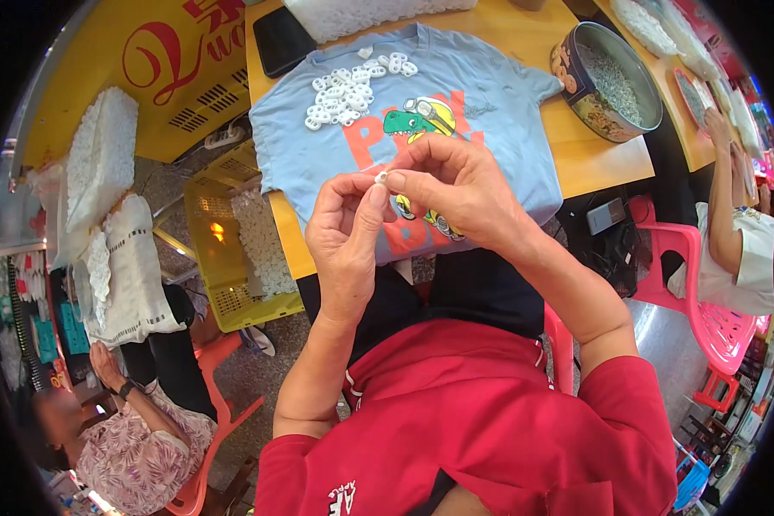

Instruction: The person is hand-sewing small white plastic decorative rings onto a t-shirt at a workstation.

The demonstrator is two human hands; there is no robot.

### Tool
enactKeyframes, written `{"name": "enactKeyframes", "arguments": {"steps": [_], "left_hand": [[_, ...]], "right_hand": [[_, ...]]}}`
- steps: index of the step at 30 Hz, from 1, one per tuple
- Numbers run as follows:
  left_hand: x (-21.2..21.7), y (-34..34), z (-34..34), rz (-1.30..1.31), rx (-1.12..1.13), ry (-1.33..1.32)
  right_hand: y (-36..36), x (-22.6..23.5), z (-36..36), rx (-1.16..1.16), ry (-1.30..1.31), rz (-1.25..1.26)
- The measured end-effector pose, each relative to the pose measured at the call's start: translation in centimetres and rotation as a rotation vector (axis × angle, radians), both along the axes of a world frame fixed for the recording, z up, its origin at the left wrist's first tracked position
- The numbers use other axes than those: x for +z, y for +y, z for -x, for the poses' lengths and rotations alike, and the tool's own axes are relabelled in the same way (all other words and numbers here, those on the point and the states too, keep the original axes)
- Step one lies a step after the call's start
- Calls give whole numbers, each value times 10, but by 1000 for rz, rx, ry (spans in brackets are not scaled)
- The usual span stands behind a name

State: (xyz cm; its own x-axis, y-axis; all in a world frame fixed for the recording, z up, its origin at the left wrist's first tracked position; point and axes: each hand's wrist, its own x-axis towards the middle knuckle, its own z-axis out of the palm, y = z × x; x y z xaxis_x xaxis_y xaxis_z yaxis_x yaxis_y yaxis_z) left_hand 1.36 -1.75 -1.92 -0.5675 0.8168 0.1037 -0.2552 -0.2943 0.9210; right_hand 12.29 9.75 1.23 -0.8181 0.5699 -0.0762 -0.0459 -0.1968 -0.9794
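Both hands, left hand (346, 234) and right hand (449, 191), pinching 1 white ring (382, 177), blue shirt (499, 129) on yellow table (598, 155)

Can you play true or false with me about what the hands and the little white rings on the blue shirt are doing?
1. Both hands pinch one small white piece between them. True: the left hand and right hand meet on it at the fingertips.
2. The pile of white rings lies on a green towel. False: it lies on a light blue T-shirt with a dinosaur picture.
3. The round tin on the table holds small pale pieces. True.
4. The crate beside the table is red. False: it is yellow.
5. The person wears a red top. True.
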Motion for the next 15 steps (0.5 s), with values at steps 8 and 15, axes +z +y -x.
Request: {"name": "enactKeyframes", "arguments": {"steps": [8, 15], "left_hand": [[2, 0, 0, 39, 6, 20], [2, 0, -3, 13, 37, 111]], "right_hand": [[-7, -1, -1, -121, -8, -548], [-7, -8, -3, -117, 0, -325]]}}
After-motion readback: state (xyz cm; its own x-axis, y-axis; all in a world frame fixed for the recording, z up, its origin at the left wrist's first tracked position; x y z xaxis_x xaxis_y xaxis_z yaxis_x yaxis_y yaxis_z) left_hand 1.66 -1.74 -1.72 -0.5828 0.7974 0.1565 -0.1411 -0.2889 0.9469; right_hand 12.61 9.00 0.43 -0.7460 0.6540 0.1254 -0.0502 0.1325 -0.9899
